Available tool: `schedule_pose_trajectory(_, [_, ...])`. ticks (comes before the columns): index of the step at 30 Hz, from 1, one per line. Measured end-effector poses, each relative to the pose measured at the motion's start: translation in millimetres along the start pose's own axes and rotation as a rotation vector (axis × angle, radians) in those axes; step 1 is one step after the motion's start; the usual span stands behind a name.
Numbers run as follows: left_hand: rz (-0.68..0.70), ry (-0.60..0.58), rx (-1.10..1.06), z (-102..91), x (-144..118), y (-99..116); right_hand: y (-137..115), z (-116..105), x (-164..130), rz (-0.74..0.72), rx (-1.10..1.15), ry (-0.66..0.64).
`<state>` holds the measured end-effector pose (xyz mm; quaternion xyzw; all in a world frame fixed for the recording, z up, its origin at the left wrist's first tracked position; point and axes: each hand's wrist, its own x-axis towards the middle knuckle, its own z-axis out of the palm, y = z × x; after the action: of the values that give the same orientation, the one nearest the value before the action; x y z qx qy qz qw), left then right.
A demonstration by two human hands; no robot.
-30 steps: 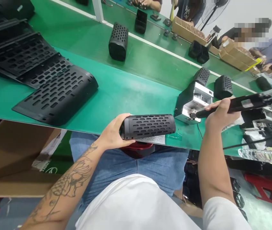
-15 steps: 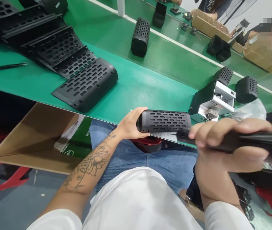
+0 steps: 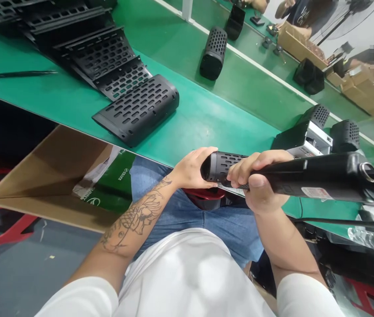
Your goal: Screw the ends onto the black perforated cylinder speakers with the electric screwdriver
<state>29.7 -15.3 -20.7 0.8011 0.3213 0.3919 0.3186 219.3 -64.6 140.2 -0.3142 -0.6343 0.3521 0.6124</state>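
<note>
The left hand is clasping the left end of a black perforated housing, thumb and fingers spreading around its far and near sides; the grip is closed on it. The housing is lying on its side at the near edge of the green table, just in front of the person's lap, its right part hiding behind the right hand. That hand is wrapping firmly around a black cylindrical tool, which is pointing left toward the near side of the housing; fingers are covering its front, so I cannot tell whether the tip is touching. A black-and-silver device is standing beyond the tool on the right, with perforated units resting behind it. On the far left, a row of overlapping perforated shells is lying on the table, a smooth-edged one at its right end. A slim black implement is lying left of them, while another perforated unit is standing farther off, near the middle.
</note>
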Motion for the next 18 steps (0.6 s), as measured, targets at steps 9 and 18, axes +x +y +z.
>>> schedule_pose_trajectory(9, [-0.028,0.006,0.028,2.1,-1,0,23,-17,-13,0.180,0.053,-0.218])
schedule_pose_trajectory(18, [-0.073,-0.030,0.093,4.3,-3,2,30,-24,-22,0.146,0.110,-0.257])
